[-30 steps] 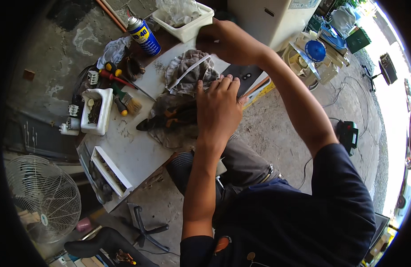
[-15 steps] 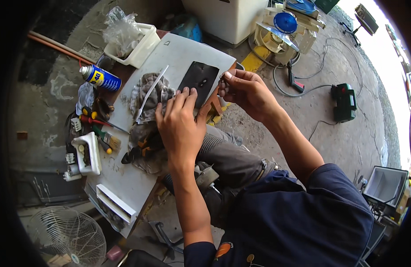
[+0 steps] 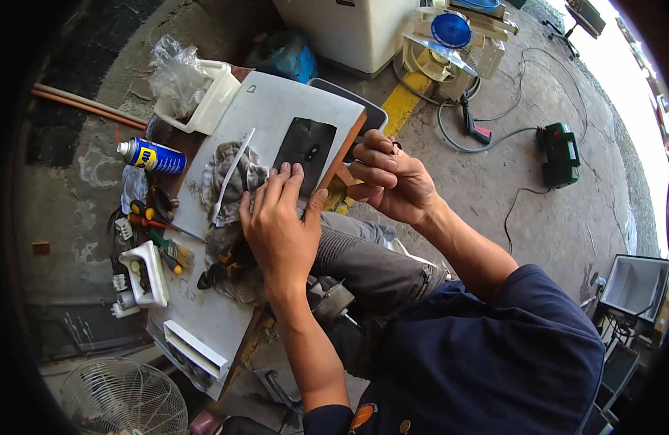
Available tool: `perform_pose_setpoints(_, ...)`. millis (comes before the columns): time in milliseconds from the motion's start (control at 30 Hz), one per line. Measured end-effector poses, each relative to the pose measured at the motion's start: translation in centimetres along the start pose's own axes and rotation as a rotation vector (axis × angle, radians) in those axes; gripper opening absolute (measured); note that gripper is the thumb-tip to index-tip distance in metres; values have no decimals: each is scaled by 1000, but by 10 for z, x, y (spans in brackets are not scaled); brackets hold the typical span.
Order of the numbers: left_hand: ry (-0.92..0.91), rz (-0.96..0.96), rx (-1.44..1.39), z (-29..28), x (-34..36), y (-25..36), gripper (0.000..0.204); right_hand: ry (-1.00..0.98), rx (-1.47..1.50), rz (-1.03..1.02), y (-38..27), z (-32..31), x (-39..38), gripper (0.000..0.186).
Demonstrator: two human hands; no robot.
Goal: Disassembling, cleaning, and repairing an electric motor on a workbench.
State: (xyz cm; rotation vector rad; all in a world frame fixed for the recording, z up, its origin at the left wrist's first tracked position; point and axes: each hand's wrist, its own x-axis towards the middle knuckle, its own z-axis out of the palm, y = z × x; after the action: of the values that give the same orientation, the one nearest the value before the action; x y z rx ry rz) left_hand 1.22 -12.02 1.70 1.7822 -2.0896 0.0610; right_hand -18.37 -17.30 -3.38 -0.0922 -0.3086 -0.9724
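My left hand (image 3: 280, 225) lies spread with its fingertips on the near end of a black plate with holes (image 3: 305, 141) and beside a grey mottled rag (image 3: 226, 167), which has a white strip (image 3: 240, 152) across it. My right hand (image 3: 392, 177) is raised just right of the plate, fingers curled and pinching a small dark piece too small to make out. The plate and rag lie on a white board (image 3: 273, 101). Dark tools with orange grips (image 3: 237, 257) show beneath my left hand, partly hidden.
A spray can (image 3: 164, 156), white tub with plastic bags (image 3: 208, 105), screwdrivers and brush (image 3: 176, 254) line the board's left. A fan (image 3: 124, 399) stands lower left. A blue jug (image 3: 294, 58), white cabinet (image 3: 334, 29), cables and a green case (image 3: 559, 163) occupy the floor around.
My right hand came down from above the board to the right of the plate, then turned, fingers more upright. My left hand shifted slightly on the plate and rag. The view has swung.
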Motion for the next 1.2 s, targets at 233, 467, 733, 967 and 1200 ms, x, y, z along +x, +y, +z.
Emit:
perform_pose_setpoints(233, 12, -12, 23, -3, -2, 1, 43, 379, -1235, -179, 1, 8, 11, 6)
perform_pose_setpoints(467, 28, -6, 25, -1, -2, 2, 42, 48, -2543, -720, 13, 0, 47, 8)
perform_pose_setpoints(733, 50, 0, 31, -1, -4, -1, 42, 186, -2534, -585, 2, 5, 23, 25)
perform_pose_setpoints(967, 46, -4, 53, 1, -5, -2, 43, -122, -2875, -493, 4, 1, 10, 41)
perform_pose_setpoints(1200, 33, -41, 39, -2, -4, 0, 39, -123, -2887, -393, 20, 4, 7, 44)
